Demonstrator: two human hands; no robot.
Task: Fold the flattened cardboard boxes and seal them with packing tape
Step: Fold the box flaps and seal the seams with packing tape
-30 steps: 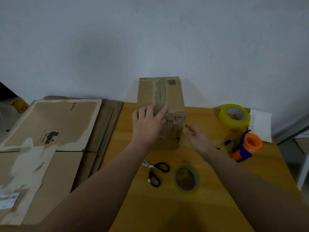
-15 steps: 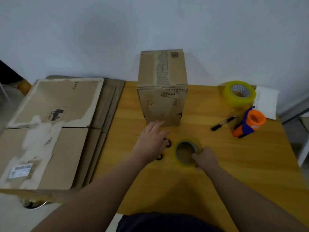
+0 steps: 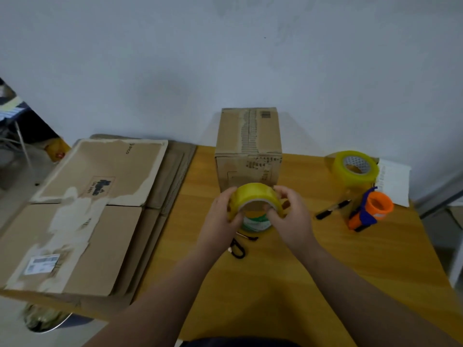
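Locate the tape roll [image 3: 254, 197] raised off the surface [image 3: 275, 276], between both hands, directly in front of the upright box [image 3: 248, 149]. Note the left hand [image 3: 220, 217] gripping the roll's left rim, fingers [image 3: 227, 200] curled over the top and thumb tucked toward the core opening. Note the right hand [image 3: 295, 217] gripping the right rim likewise, fingers [image 3: 284, 194] wrapped over the outer band. Read both hands as clenched on the roll, neither released. Read the roll's axis as running roughly from the body toward the box, core opening tilted toward the camera. Cannot tell the position of the loose tape end: too fine to resolve. Judge the current step as finding and peeling that end. Take the key relation from here: box just beyond the fingers, farther from the body, top seam running front to back, roughly in line with the roll's axis. Expect, therefore, to turn the roll crosswise before drawing tape along that seam. Treat both hands as about equally near the box. Cannot tell whether fresh tape already on the seam; only a torn, rough strip visible there. Disregard for now the scissors [image 3: 238, 249] on the surface below the hands, the flattened boxes [image 3: 100, 176] stacked to the left, and the second tape roll [image 3: 354, 169], marker [image 3: 332, 209] and orange dispenser [image 3: 372, 209] to the right.
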